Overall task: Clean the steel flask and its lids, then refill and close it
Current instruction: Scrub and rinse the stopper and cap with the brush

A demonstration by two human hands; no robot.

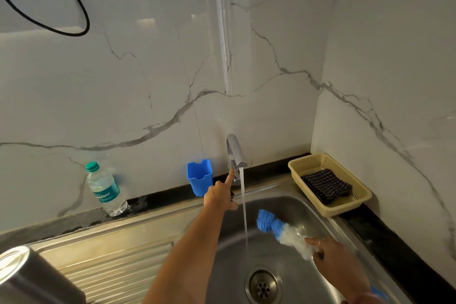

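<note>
The steel flask (pixel 29 276) lies on the drainboard at the bottom left, its end toward me. No lids are in view. My left hand (pixel 220 195) reaches to the chrome tap (pixel 235 153), with the forefinger stretched out and touching the tap lever. Water (pixel 244 212) runs from the spout into the steel sink (pixel 308 207). My right hand (pixel 333 259) grips a blue and white bottle brush (pixel 281 229) over the basin, to the right of the stream, bristle head pointing up and left.
A plastic water bottle (pixel 104 189) with a green cap leans at the wall on the left. A blue holder (pixel 199 176) stands beside the tap. A yellow basket (pixel 362 192) with a dark checked cloth (pixel 325 186) sits at the right corner. The drain (pixel 263 286) is below.
</note>
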